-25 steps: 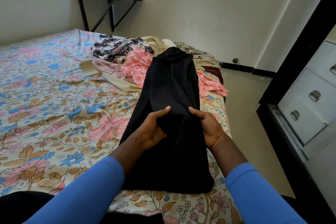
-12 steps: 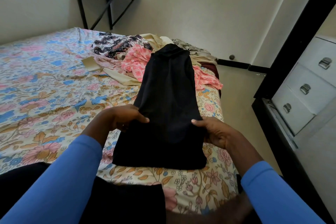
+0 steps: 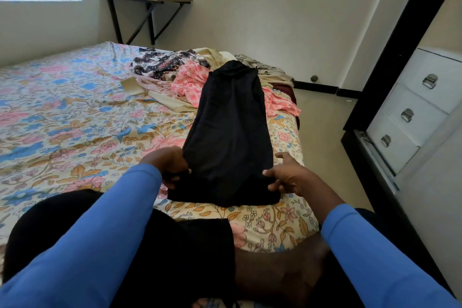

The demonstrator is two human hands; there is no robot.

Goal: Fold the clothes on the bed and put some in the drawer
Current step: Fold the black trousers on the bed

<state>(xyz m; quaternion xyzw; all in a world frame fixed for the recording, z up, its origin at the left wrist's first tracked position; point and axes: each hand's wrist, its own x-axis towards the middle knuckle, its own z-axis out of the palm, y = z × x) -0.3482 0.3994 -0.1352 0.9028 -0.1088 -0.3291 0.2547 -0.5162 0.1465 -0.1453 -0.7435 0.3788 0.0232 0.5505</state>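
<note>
Head | left hand [image 3: 172, 167], right hand [image 3: 287, 179] grip black garment [image 3: 230, 132] | on floral bed [image 3: 75, 120]

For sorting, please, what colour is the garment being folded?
The garment is plain black; head view.

Left hand [image 3: 172, 167] and right hand [image 3: 287, 180] slid apart to edges of the black garment [image 3: 230, 132].

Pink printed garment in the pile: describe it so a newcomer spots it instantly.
On the floral-sheeted bed, look to the heap of unfolded clothes at its far right corner. The pink white-printed cloth garment lies under the far end of the long black garment, showing on both sides. It alone is bright pink; neighbours are black-and-white, beige, grey.
</note>
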